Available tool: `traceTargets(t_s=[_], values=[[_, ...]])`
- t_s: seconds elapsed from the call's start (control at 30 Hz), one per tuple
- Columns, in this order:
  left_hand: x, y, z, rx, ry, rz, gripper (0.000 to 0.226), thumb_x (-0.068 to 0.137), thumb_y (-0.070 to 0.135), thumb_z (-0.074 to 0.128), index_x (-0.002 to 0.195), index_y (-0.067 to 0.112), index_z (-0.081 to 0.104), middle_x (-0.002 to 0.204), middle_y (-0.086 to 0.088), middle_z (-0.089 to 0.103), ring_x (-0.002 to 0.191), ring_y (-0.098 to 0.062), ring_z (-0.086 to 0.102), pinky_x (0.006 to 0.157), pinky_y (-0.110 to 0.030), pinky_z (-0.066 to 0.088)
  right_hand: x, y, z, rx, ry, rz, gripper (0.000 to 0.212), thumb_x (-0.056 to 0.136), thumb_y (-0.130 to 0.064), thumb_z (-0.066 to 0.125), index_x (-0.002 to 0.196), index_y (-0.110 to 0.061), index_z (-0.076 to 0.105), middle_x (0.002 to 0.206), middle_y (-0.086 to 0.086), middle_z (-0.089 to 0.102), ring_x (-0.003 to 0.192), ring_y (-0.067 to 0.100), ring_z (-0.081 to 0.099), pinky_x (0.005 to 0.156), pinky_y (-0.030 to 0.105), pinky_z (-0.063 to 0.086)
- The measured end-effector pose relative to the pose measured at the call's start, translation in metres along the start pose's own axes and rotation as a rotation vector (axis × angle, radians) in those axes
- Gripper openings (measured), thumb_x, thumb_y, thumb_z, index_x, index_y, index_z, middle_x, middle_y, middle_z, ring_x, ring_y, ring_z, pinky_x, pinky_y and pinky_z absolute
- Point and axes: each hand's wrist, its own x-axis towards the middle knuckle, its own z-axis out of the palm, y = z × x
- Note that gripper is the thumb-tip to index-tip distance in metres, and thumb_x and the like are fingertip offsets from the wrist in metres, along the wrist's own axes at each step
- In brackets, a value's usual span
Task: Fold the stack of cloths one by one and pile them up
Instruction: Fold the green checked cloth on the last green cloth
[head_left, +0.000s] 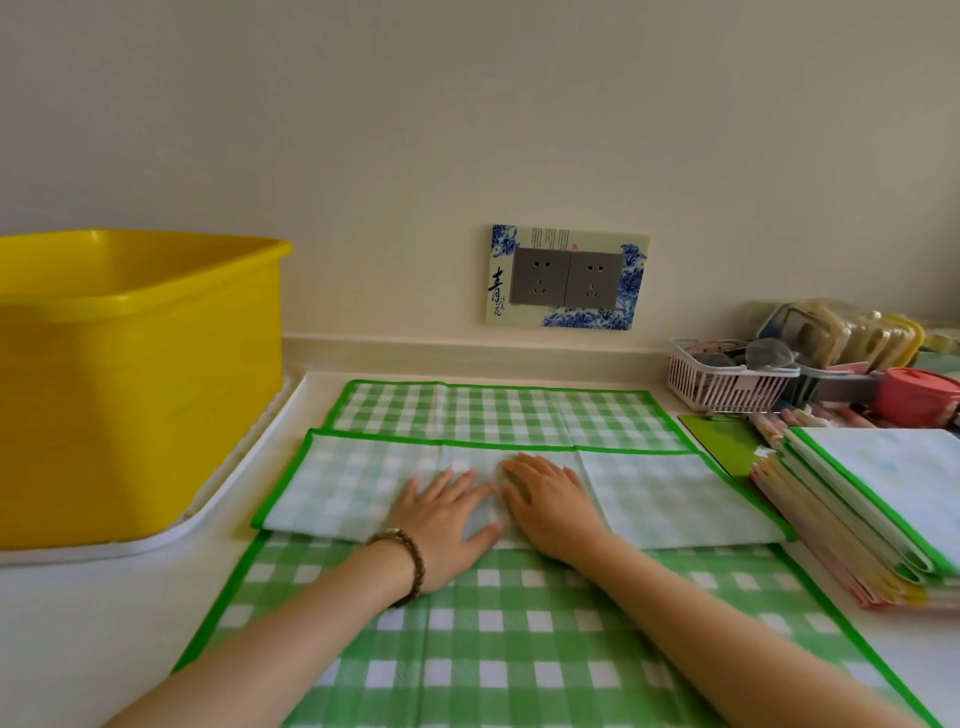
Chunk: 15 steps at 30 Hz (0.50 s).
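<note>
So both hands are down flat on the green checked cloth (493, 649), which is spread across the white counter (78, 623). One edge has been folded over into a band showing the paler underside, and that folded flap (337, 488) is what sits under the palms. The left hand (447, 525) and the right hand (550, 509) lie side by side at the middle of the flap, index fingers nearly touching. The fingers are straight and a bit spread, pressing down, not curled round anything. There's a brown bead bracelet (410, 566) on the left wrist.

Under the forearms, the near part of the cloth lies open with the bright checks up, and another strip of it shows just past the fingertips.

Off to the right of the right hand, near the end of the flap, is the pile of folded cloths (883, 499), with a green-edged one on top. It's kinda blurry over there, so I can't tell how many are in it.

Well out to the left of the left hand there's a big yellow tub (130, 374) standing on a white tray (156, 540). Beyond the fingertips, up on the wall, is a double socket (566, 278) with a blue-and-white surround. Beyond the pile are a pink basket (727, 384) and a red pot (914, 395).
</note>
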Motion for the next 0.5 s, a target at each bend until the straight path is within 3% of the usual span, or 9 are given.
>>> traceTargets(t_s=[0.23,0.5], values=[[-0.002,0.003,0.001,0.034,0.000,-0.023,0.062,0.095,0.059,0.014,0.150,0.033,0.003,0.158,0.009,-0.006,0.145,-0.014,-0.007,0.118,-0.044,-0.001,-0.006,0.026,-0.012,-0.055,-0.074,0.042,0.052,0.099,-0.049,0.024,0.148,-0.031,0.024,0.157,-0.006,0.016,0.146,0.013,0.009,0.118,0.036,0.002],[-0.002,0.001,0.002,0.028,-0.012,-0.015,0.062,0.095,0.059,0.014,0.150,0.034,0.001,0.158,0.011,-0.009,0.145,-0.013,-0.008,0.118,-0.044,-0.001,-0.015,0.053,-0.026,-0.091,-0.148,0.038,0.053,0.098,-0.053,0.019,0.149,-0.037,0.014,0.158,-0.011,0.008,0.146,0.009,0.003,0.118,0.034,0.001]])
